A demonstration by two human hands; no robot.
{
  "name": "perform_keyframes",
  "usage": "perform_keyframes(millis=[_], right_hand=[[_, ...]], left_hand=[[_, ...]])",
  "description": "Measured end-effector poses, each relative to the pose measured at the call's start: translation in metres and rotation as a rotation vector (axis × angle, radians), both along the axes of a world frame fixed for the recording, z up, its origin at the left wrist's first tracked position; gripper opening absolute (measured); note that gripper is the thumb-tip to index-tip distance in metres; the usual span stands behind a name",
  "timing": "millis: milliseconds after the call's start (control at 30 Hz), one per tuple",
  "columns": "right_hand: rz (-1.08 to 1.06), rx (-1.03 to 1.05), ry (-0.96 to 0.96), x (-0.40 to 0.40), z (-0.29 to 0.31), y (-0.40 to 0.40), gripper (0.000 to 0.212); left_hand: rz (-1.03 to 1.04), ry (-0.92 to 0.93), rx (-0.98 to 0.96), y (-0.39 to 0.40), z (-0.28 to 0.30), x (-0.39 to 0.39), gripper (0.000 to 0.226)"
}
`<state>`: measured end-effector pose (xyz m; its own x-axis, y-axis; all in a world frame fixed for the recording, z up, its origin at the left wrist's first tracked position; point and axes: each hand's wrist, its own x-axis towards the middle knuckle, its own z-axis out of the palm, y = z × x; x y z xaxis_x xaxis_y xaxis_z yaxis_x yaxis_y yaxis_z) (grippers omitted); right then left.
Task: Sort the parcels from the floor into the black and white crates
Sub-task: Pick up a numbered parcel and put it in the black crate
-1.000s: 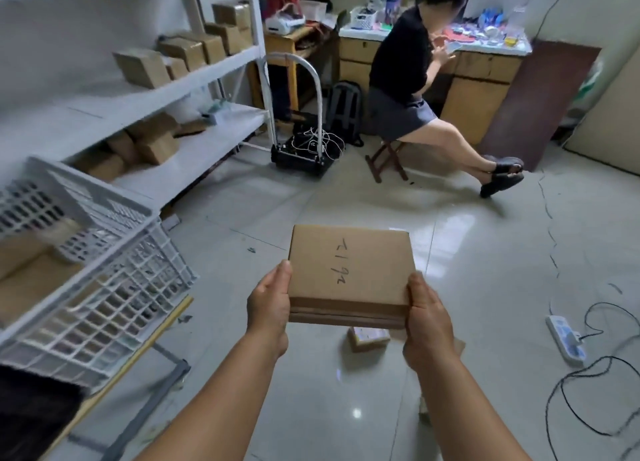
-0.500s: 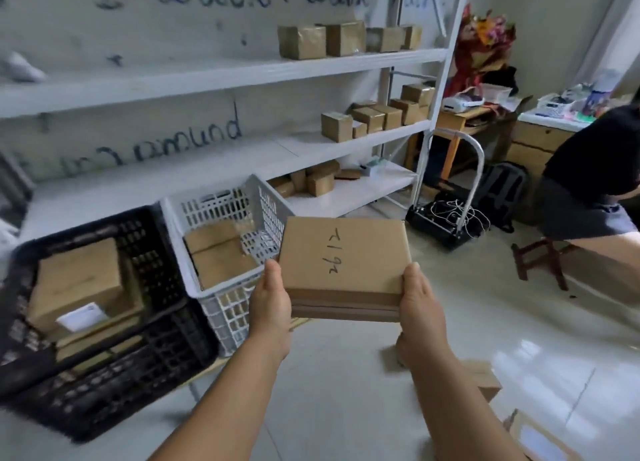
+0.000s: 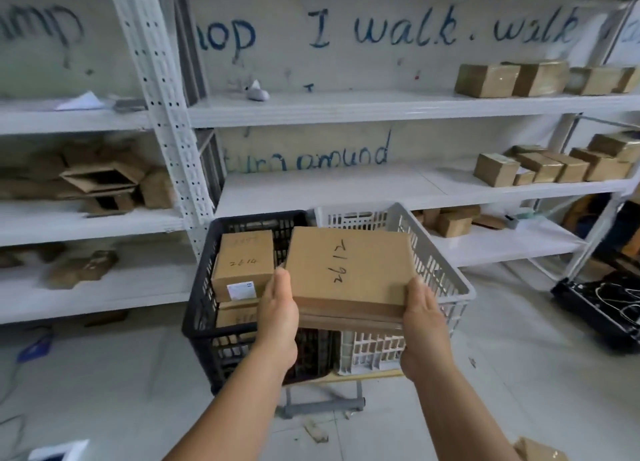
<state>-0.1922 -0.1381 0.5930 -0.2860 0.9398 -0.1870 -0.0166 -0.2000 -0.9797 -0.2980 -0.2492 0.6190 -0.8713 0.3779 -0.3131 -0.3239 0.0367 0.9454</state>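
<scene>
I hold a flat brown cardboard parcel (image 3: pixel 349 270) with handwriting on top, level, in front of me. My left hand (image 3: pixel 278 308) grips its left edge and my right hand (image 3: pixel 422 317) grips its right edge. The parcel hovers over the seam between the black crate (image 3: pixel 202 308) on the left and the white crate (image 3: pixel 446 280) on the right, hiding most of the white crate's inside. The black crate holds a brown box (image 3: pixel 242 263) with a white label, stacked on another parcel.
White metal shelving (image 3: pixel 346 187) stands right behind the crates, with small brown boxes (image 3: pixel 550 166) at its right and crumpled cartons (image 3: pixel 100 183) at its left. A black trolley base with cables (image 3: pixel 599 305) sits on the floor at right. A parcel corner (image 3: pixel 540 450) lies at bottom right.
My view has swung left from the open room to face the shelving. The two crates have come to the centre, directly under the parcel, which both hands still hold the same way.
</scene>
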Motion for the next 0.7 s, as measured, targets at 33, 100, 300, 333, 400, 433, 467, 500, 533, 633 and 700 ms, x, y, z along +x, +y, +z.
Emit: perform_keyframes(millis=[33, 100, 300, 333, 400, 433, 467, 500, 533, 633, 700], right_hand=[[0.018, 0.018, -0.003, -0.015, -0.003, -0.003, 0.018], [0.093, 0.025, -0.051, -0.039, -0.002, -0.013, 0.021], [0.090, 0.024, -0.008, -0.122, -0.008, -0.036, 0.019], [0.086, 0.013, 0.000, -0.133, -0.011, -0.037, 0.019], [0.136, 0.018, -0.025, -0.150, -0.018, -0.040, 0.027], [0.161, 0.015, -0.067, -0.158, -0.020, -0.042, 0.035], [0.182, 0.005, -0.116, -0.166, -0.024, -0.042, 0.039], [0.196, -0.009, -0.151, -0.172, -0.026, -0.043, 0.041], [0.206, -0.024, -0.168, -0.179, -0.029, -0.041, 0.042], [0.248, -0.042, -0.269, -0.198, -0.041, -0.029, 0.042], [0.285, -0.053, -0.301, -0.210, -0.050, -0.018, 0.040]], left_hand=[[0.030, -0.015, -0.023, -0.007, 0.001, -0.017, 0.054], [0.046, -0.032, -0.047, -0.017, -0.002, -0.051, 0.055], [0.021, 0.016, -0.076, -0.044, -0.010, -0.131, 0.049], [0.015, 0.034, -0.083, -0.048, -0.012, -0.142, 0.042], [0.002, 0.077, -0.110, -0.054, -0.020, -0.162, 0.023], [0.009, 0.090, -0.143, -0.056, -0.023, -0.170, 0.016], [0.007, 0.105, -0.177, -0.057, -0.030, -0.180, 0.014], [0.007, 0.117, -0.214, -0.058, -0.034, -0.186, 0.012], [0.010, 0.126, -0.233, -0.057, -0.039, -0.193, 0.015], [-0.009, 0.185, -0.322, -0.052, -0.053, -0.211, 0.038], [-0.059, 0.216, -0.418, -0.048, -0.061, -0.220, 0.046]])
